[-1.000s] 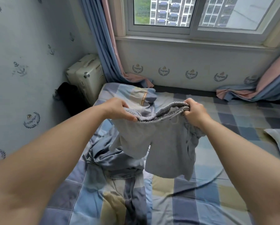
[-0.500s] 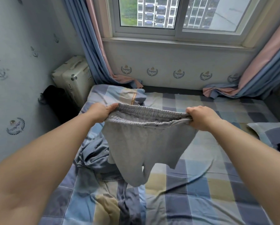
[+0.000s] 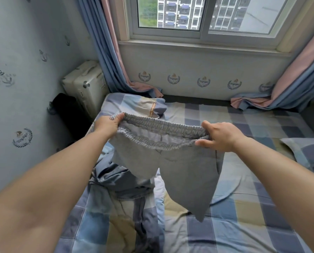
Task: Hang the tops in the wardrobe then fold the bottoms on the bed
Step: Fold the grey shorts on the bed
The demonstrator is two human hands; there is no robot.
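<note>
Grey shorts (image 3: 170,167) hang in the air above the bed (image 3: 243,225) in the head view, held up by their gathered elastic waistband (image 3: 163,133). The left hand (image 3: 108,125) grips the left end of the waistband, thumb on top and fingers curled under the cloth. The right hand (image 3: 220,136) pinches the right end, fingers wrapped over the band. Between the two hands the waistband is pulled wide and gapes open. Both legs of the shorts dangle free, the right one reaching lower over the checked bedsheet.

Under the shorts, on the left part of the bed, lies a crumpled blue-grey garment (image 3: 119,181). A pillow (image 3: 134,105) in the same checked cloth sits at the far left corner of the bed, and another pillow (image 3: 305,150) lies at the right edge. A cream suitcase (image 3: 85,84) stands beside the bed against the wall, with a black bag (image 3: 67,106) next to it. Blue and pink curtains (image 3: 108,52) hang at both sides of the window (image 3: 200,15).
</note>
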